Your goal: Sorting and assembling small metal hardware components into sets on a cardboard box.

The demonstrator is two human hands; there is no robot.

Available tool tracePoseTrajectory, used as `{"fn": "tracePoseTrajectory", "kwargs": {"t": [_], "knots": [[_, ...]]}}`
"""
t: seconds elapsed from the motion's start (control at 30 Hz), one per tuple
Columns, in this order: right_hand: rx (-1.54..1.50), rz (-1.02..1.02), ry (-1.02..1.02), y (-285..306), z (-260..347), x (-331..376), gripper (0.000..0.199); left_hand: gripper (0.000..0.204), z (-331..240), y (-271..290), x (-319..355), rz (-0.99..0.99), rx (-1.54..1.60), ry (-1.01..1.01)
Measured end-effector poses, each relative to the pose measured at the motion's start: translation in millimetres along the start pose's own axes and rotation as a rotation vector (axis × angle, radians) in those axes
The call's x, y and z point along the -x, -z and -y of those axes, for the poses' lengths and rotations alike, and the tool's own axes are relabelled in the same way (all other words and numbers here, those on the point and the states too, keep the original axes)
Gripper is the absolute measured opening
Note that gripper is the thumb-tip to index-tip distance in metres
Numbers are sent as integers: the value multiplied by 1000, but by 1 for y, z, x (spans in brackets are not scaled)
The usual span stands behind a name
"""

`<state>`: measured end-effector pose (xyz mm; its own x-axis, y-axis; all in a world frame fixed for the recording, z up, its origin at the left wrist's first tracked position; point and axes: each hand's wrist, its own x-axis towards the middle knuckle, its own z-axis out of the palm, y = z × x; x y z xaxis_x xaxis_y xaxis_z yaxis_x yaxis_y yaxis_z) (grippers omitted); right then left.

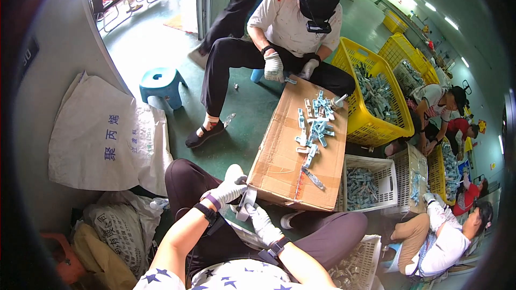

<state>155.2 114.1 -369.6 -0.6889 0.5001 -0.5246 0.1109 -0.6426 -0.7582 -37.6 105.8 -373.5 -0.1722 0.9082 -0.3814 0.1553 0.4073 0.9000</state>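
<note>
Step in hand, by the look of it: two-handed handling of a pale grey piece (248,198) just off the near corner of the cardboard box (274,153), with left hand (230,188) and right hand (263,226), both gloved, seemingly clamped on it at ten and four o'clock; exact finger placement too small to read. Next move probably calls for the left steadying while the right turns or works the piece, clear of the box, whose loose blue-and-silver parts (320,129) lie toward one o'clock.
</note>
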Motion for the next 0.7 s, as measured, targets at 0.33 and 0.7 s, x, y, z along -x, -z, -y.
{"fn": "tracePoseTrajectory", "kwargs": {"t": [0.33,0.7], "knots": [[57,-9,-6,-3,9,8,39,52,-3,2,1,25,-27,18],[74,12,-7,-2,8,6,40,53,-2,1,2,11,21,39]]}}
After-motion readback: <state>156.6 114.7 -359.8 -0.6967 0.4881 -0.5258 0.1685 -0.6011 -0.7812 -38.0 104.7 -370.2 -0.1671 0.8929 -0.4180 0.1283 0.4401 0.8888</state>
